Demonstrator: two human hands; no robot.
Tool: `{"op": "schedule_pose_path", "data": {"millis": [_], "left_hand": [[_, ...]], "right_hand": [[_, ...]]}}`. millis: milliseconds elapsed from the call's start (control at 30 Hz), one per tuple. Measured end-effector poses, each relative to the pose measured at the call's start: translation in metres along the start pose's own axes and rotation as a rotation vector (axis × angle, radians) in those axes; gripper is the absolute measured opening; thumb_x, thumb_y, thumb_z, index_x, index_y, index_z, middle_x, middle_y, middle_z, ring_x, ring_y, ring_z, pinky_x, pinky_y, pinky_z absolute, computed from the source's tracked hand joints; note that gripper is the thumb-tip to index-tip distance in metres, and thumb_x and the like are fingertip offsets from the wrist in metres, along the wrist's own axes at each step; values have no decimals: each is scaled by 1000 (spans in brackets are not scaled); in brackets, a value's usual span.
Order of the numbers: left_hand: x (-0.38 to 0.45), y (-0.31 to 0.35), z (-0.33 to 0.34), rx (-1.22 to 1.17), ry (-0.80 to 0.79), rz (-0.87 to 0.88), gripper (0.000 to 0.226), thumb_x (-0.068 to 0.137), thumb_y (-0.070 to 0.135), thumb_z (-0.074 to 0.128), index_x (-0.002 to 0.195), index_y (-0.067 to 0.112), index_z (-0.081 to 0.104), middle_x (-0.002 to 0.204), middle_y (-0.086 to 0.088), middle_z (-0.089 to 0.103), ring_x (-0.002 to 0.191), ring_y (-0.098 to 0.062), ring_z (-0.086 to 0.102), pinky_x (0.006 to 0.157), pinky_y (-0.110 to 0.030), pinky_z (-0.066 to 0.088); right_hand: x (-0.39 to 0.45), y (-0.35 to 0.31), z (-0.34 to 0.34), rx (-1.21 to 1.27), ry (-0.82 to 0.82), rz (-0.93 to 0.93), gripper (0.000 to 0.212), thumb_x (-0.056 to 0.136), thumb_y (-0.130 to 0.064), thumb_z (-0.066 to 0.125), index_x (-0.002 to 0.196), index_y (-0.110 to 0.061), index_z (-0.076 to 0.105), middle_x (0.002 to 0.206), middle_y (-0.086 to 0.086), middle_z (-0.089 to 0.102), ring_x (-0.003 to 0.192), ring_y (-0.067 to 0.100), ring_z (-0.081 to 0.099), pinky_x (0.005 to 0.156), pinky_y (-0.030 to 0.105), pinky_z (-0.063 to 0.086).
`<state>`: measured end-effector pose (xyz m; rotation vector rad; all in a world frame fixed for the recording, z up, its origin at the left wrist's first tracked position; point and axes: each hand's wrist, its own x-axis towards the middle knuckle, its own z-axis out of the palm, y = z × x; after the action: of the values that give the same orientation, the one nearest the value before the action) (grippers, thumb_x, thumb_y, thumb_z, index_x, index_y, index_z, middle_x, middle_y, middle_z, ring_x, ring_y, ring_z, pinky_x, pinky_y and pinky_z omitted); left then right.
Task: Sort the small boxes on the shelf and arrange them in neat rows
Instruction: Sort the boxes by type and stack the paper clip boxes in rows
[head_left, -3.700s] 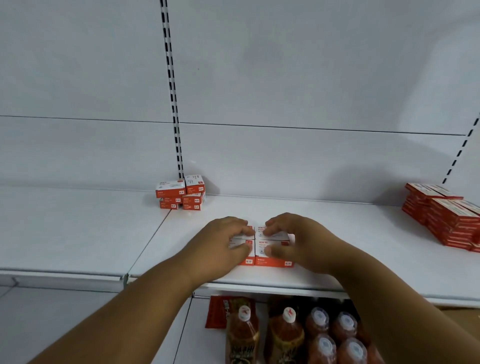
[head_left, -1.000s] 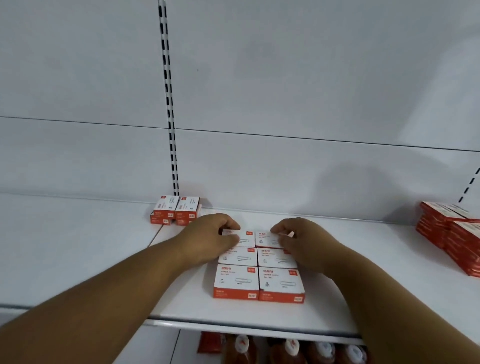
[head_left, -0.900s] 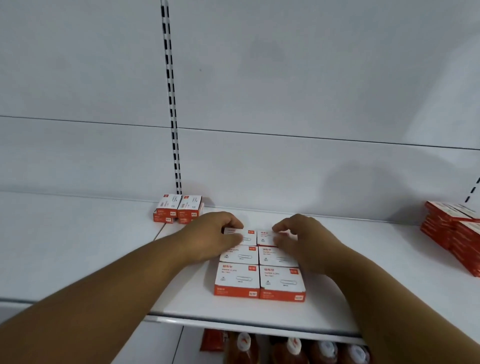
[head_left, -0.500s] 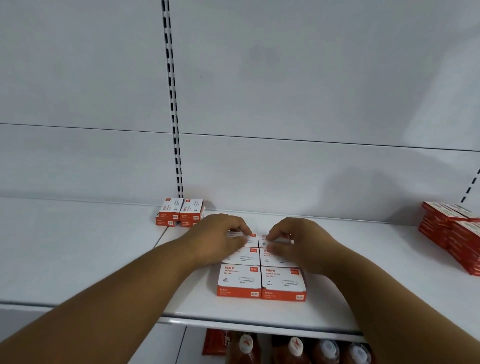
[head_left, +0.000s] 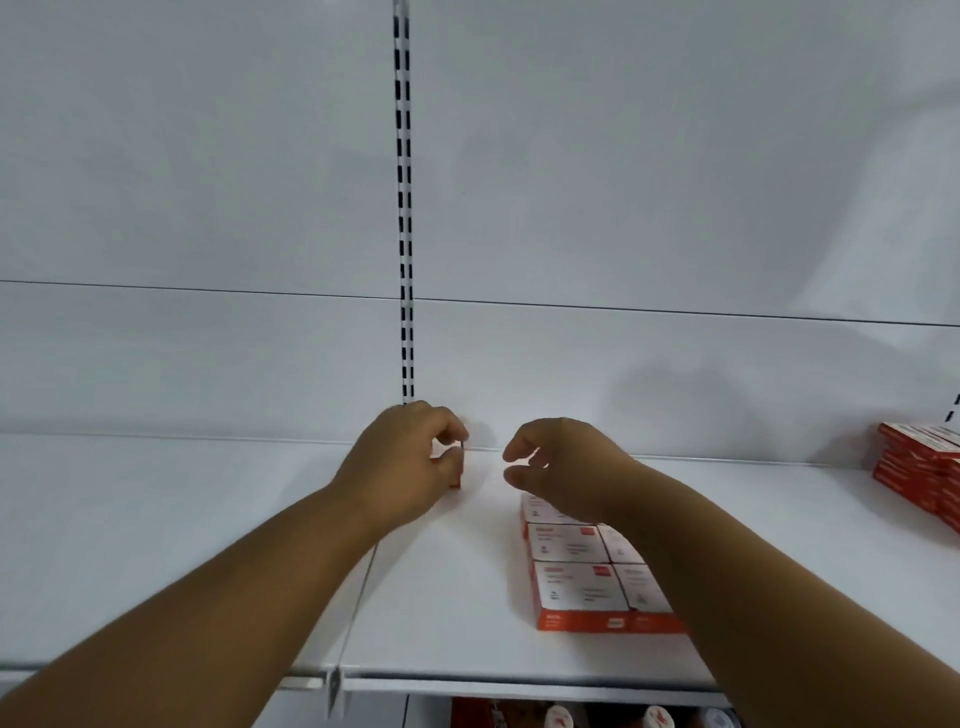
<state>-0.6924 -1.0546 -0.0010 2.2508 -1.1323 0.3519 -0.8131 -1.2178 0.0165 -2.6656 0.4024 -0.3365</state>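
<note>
**Shelf stock, small boxes: both hands off the block, left at the back pile**

- Left hand (head_left: 410, 462): half a second before, it lay on the back row of the arranged block; it had since shifted left to the rear of the shelf (head_left: 156, 545), below the slotted upright (head_left: 405, 260). Fingers and thumb were curled on a small orange-and-white box (head_left: 457, 470), mostly hidden by the hand. The rest of the back pile could not be seen.
- Right hand (head_left: 566, 467): lifted off the block, hovering above its back row, fingers and thumb half curled with a gap between, holding nothing.
- Arranged block of boxes (head_left: 576, 577): flat on the shelf in two columns near the front edge, rows touching; right column partly covered by the right forearm. Arrangement unchanged.
- Stack of red boxes (head_left: 919, 473): far right, well apart.
- Bottles (head_left: 558, 717): caps visible on the lower level.
</note>
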Motion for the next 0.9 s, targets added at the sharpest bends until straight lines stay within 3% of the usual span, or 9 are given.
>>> {"op": "schedule_pose_path", "data": {"millis": [100,200,300,367,500,633,733,833,900], "left_hand": [[2,-32,-7,192,-14,-121,43,84,45,67,124,30,59,123,7,59,114,-19,50,92,-33,43],[0,-57,-4,93,-94,-189,65,78,56,67,135,31,51,133,6,57,124,-22,48,100,-37,42],[0,-67,-1,-76,-178,-205,74,69,57,68,136,30,51,128,5,62,121,-22,55,99,-38,46],[0,-69,1,-88,-120,-179,75,67,56,73,133,27,53,125,5,62,119,-21,54,97,-37,47],[-2,-73,1,-229,-5,-128,85,65,47,85,138,24,48,128,3,54,119,-16,51,100,-31,45],[-8,-67,-10,-479,13,-138,69,65,34,90,121,35,50,114,13,45,94,6,55,73,-3,43],[-9,-65,-14,-583,30,-184,65,67,28,91,113,39,47,111,19,51,90,11,57,72,-10,51],[-10,-58,-16,-734,19,-259,64,70,15,88,112,39,46,108,16,61,96,0,63,80,-26,58],[-11,-49,-15,-840,11,-327,65,72,1,82,115,36,47,107,7,64,96,-9,65,77,-28,58]], "right_hand": [[22,-30,13,-31,-11,-6,24,93,-32,61,117,-26,64,120,-7,62,109,13,57,93,24,44],[45,-54,27,-76,-73,89,31,98,-32,52,126,-20,57,128,0,60,112,20,57,94,30,45],[61,-69,42,-140,-146,196,35,100,-32,45,127,-10,51,124,11,59,100,25,56,83,32,47],[65,-74,49,-114,-129,265,34,98,-30,48,124,-8,47,117,13,60,91,25,56,71,32,47],[66,-78,46,134,-104,402,39,93,-23,59,123,-1,49,103,22,66,77,29,63,61,35,51],[61,-71,38,414,40,474,43,88,-6,61,130,-7,53,109,15,66,80,25,67,68,34,60],[48,-61,32,656,114,440,32,90,-1,60,121,-6,63,103,12,70,83,25,69,74,35,61],[24,-54,19,923,154,381,25,93,3,58,116,-5,65,103,14,71,90,28,68,76,35,60],[7,-50,10,1011,184,343,23,93,4,57,113,-6,65,102,15,71,88,29,67,77,37,60]]}}
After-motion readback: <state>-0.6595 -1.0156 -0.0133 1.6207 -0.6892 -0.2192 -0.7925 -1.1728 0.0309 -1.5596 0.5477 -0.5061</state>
